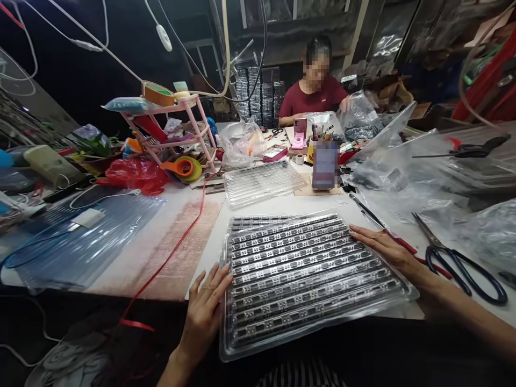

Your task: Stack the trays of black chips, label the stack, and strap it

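A clear plastic tray [296,274] loaded with rows of dark metal strips lies in front of me, its near edge jutting past the table edge. My left hand [207,303] grips its left side, fingers stretched over the rim and thumb hidden. On the opposite side, my right hand [381,247] holds the rim with fingers extended together; its thumb is hidden too. More strips [258,219] show behind the tray's far edge. Beyond them sits another clear ridged tray [264,185]. Large scissors [455,258] rest to the right of my right forearm.
A phone [324,166] stands upright ahead, near a pen holder. At left are clear plastic sheets [121,231], a red ribbon [173,252] and a pink rack [197,126]. Plastic bags [407,177] crowd the right. Across the table sits a person [312,97] handling a bag.
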Action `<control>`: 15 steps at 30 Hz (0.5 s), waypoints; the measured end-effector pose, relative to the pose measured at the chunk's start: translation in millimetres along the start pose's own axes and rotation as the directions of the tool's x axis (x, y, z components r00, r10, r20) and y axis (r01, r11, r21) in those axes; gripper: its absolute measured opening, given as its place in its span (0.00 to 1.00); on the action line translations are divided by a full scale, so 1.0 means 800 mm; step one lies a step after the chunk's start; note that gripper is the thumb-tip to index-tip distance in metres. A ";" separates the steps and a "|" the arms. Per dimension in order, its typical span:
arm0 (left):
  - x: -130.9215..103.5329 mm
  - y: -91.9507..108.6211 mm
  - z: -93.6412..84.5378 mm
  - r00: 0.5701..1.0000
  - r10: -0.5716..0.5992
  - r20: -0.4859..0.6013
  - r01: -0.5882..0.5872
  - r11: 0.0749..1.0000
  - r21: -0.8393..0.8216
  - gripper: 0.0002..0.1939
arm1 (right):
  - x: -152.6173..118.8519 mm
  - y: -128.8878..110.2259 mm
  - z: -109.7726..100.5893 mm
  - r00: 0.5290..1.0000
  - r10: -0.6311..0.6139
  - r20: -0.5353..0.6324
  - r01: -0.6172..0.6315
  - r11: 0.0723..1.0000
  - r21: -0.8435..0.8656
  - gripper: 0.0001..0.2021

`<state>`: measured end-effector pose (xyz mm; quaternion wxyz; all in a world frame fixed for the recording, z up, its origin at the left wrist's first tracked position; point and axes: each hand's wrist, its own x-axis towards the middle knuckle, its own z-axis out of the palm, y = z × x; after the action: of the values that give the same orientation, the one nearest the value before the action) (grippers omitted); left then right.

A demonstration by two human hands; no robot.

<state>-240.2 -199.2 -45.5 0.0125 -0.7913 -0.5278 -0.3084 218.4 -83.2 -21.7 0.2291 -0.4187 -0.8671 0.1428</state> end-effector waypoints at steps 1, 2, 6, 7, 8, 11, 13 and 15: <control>0.007 -0.005 -0.002 1.000 0.006 -0.011 -0.007 0.999 -0.033 0.26 | 0.003 -0.002 -0.003 1.000 -0.003 -0.002 0.003 1.000 0.015 0.22; 0.017 -0.010 -0.004 0.999 0.001 -0.032 -0.004 0.996 -0.089 0.23 | 0.008 -0.004 -0.007 1.000 -0.004 -0.015 0.005 0.999 0.045 0.22; 0.089 -0.024 -0.004 0.931 -0.270 -0.244 0.177 0.922 -0.345 0.18 | 0.053 -0.010 -0.024 0.986 0.096 -0.136 -0.076 0.986 0.148 0.19; 0.112 -0.027 -0.003 0.900 -0.335 -0.278 0.233 0.910 -0.344 0.20 | 0.068 -0.013 -0.029 0.971 0.161 -0.177 -0.140 0.982 0.127 0.17; 0.135 -0.030 -0.003 0.877 -0.379 -0.296 0.275 0.901 -0.336 0.21 | 0.084 -0.017 -0.034 0.944 0.239 -0.227 -0.220 0.970 0.102 0.16; 0.188 -0.039 -0.010 0.840 -0.468 -0.276 0.383 0.870 -0.309 0.24 | 0.115 -0.035 -0.046 0.844 0.419 -0.336 -0.406 0.907 0.111 0.17; 0.200 -0.043 -0.016 0.840 -0.509 -0.188 0.452 0.848 -0.275 0.25 | 0.118 -0.048 -0.045 0.835 0.474 -0.281 -0.446 0.881 0.161 0.18; 0.195 -0.047 -0.017 0.835 -0.547 -0.056 0.526 0.824 -0.213 0.26 | 0.107 -0.056 -0.034 0.832 0.542 -0.116 -0.513 0.832 0.210 0.21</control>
<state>-238.6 -58.2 32.2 -0.1195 -0.5893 -0.6958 -0.3928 156.2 -40.8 44.7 0.2889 -0.6316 -0.6791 0.2376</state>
